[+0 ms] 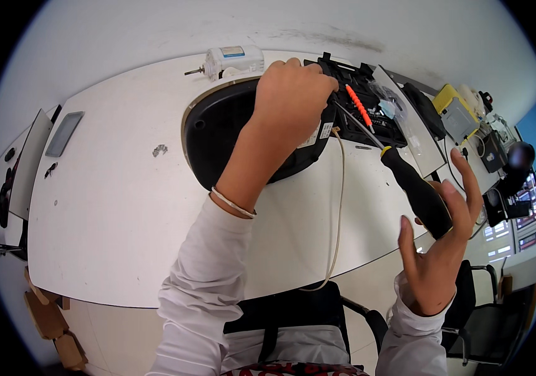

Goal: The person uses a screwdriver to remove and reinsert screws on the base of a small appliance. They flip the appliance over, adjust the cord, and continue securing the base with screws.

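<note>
My left hand (283, 103) is closed over the upper right part of a black oval device (215, 128) with a pale rim and labels; what its fingertips grip is hidden. The long shaft of a black-and-yellow screwdriver (415, 188) reaches up to those fingers. My right hand (434, 257) holds the handle loosely, with some fingers extended and the thumb apart. A pale cable (341, 200) runs from the device down over the table's front edge. An orange tool (359, 103) lies on an open black toolcase (388, 133) behind the shaft.
The white table (105, 232) holds a white motor (233, 61) at the back, a grey phone (64, 133) and small metal bits (159, 150). A yellow-and-grey case (456, 113) and other equipment sit at right. Black chairs (481, 326) stand below.
</note>
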`<state>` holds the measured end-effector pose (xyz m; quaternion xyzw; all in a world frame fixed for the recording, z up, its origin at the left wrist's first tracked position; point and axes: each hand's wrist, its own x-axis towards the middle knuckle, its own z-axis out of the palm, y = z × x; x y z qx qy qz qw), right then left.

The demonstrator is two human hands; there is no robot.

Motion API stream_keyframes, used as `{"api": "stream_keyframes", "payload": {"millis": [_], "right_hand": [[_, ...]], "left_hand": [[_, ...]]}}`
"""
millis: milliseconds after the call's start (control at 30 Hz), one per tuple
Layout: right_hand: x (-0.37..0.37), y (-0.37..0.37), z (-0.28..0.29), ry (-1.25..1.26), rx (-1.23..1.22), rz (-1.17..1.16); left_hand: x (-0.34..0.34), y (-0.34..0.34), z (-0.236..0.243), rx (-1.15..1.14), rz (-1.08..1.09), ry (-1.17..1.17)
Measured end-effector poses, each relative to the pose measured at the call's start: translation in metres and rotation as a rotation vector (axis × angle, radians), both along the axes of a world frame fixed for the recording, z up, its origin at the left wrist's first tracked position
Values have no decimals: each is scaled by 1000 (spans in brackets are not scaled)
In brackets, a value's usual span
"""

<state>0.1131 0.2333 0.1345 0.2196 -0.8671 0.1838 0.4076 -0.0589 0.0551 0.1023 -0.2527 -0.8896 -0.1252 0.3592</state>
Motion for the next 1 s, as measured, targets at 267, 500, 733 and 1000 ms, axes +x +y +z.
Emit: {"api": "stream_keyframes", "payload": {"millis": [267,500,733,1000], "right_hand": [[4,6,3,-48,158,-132],[0,7,1,-52,68,-136],[4,12,0,-96,143,-79],[6,15,-2,-122,75,-192]], "left_hand": [[1,0,3,-6,6,-21],[0,-1,0,1,1,7],[-1,-2,0,-3,-1,17],[1,0,1,-22,21,-9]]}}
